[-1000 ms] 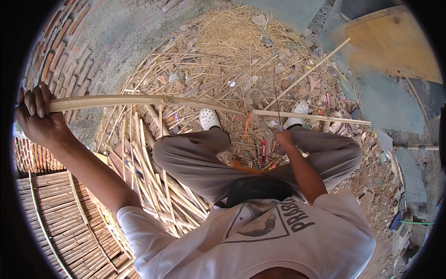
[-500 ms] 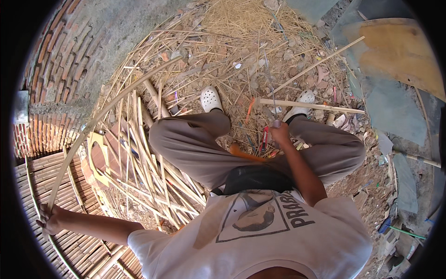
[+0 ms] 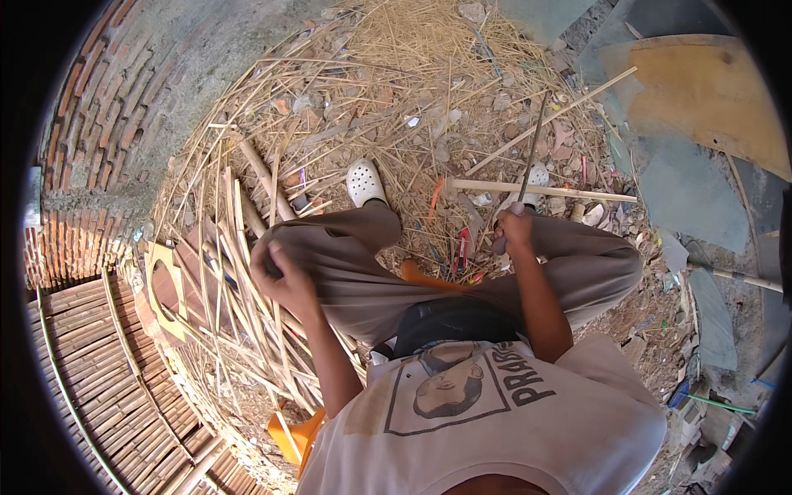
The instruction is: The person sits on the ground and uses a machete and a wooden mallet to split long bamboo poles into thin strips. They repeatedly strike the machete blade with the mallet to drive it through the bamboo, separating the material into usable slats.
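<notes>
The left forearm slants forward, its hand (image 3: 285, 279) bent at the left knee (image 3: 318, 233) beside heaped bamboo strips (image 3: 262, 320); whether its curled fingers grasp anything cannot be told. The right hand (image 3: 515, 230) clenches a long knife (image 3: 529, 161), blade pointing forward past the right shoe (image 3: 539, 176).

Sticks (image 3: 262, 330) piled left of the legs (image 3: 355, 264), straw heap (image 3: 412, 37) ahead beyond the shoes (image 3: 363, 181), slatted panel (image 3: 107, 379) far left, flat sheets (image 3: 701, 99) far right, knife (image 3: 534, 148) in the right hand (image 3: 513, 229)
</notes>
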{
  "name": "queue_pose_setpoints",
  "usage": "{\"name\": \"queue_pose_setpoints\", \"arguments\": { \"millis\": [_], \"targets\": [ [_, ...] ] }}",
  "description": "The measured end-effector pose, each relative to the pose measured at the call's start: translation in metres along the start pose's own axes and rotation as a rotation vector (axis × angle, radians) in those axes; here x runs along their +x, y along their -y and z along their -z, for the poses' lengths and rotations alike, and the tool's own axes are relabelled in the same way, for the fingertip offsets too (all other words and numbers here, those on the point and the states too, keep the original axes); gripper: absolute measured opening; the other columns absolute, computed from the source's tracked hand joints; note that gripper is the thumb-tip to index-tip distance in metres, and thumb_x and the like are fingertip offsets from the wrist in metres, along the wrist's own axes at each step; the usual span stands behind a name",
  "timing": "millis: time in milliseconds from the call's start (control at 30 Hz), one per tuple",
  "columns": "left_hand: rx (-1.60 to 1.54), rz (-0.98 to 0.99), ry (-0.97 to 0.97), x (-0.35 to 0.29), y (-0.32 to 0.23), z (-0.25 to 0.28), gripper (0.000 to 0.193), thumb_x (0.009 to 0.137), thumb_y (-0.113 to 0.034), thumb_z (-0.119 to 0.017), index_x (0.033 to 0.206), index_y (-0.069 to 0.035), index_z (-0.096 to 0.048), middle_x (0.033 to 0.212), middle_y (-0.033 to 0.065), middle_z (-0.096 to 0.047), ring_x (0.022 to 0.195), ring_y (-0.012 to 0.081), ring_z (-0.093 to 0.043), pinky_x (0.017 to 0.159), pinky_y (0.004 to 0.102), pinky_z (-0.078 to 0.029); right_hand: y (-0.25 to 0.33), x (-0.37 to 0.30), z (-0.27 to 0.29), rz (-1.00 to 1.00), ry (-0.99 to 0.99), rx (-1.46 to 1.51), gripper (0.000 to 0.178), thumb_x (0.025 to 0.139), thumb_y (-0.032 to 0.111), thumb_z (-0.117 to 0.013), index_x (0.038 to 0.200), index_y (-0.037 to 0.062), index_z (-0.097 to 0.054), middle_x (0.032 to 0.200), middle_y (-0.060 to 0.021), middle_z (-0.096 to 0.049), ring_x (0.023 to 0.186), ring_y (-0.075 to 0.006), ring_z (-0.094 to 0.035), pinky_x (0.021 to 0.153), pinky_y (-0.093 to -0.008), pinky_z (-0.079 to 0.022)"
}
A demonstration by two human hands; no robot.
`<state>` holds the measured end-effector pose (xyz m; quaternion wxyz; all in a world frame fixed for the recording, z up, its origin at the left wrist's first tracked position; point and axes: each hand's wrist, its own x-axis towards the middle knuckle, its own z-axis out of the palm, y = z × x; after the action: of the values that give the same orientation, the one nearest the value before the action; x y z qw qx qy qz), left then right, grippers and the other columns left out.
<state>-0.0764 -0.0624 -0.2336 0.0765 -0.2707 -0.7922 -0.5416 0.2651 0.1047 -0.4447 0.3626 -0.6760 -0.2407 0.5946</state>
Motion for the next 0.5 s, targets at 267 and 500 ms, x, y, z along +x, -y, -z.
{"name": "queue_pose_setpoints", "arguments": {
  "millis": [267, 500],
  "targets": [
    [0.657, -0.803, 1.360, -0.181, 0.027, -0.331, 0.076, 0.080, -0.040, -0.076, 0.144, -0.015, -0.044, 0.147, 0.0149, -0.043, 0.136, 0.0326, -0.043, 0.112, 0.0632, -0.027, 0.017, -0.027, 0.020, 0.132, -0.021, 0.235, 0.012, 0.079, -0.002, -0.061, 0.077, 0.0056, -0.051, 0.059, -0.0045, -0.051, 0.040, -0.0152, -0.046, 0.038, -0.0315, -0.038],
    [0.621, -0.674, 1.441, -0.190, 0.075, -0.366, 0.029, 0.087, -0.029, -0.069, 0.110, -0.011, -0.068, 0.092, 0.0099, -0.072, 0.086, 0.0302, -0.072, 0.072, 0.0422, -0.058, -0.011, -0.047, 0.055, 0.073, -0.187, 0.330, 0.014, 0.078, -0.002, -0.062, 0.081, 0.0069, -0.052, 0.060, -0.0032, -0.049, 0.043, -0.0142, -0.045, 0.039, -0.0304, -0.039]
  ]
}}
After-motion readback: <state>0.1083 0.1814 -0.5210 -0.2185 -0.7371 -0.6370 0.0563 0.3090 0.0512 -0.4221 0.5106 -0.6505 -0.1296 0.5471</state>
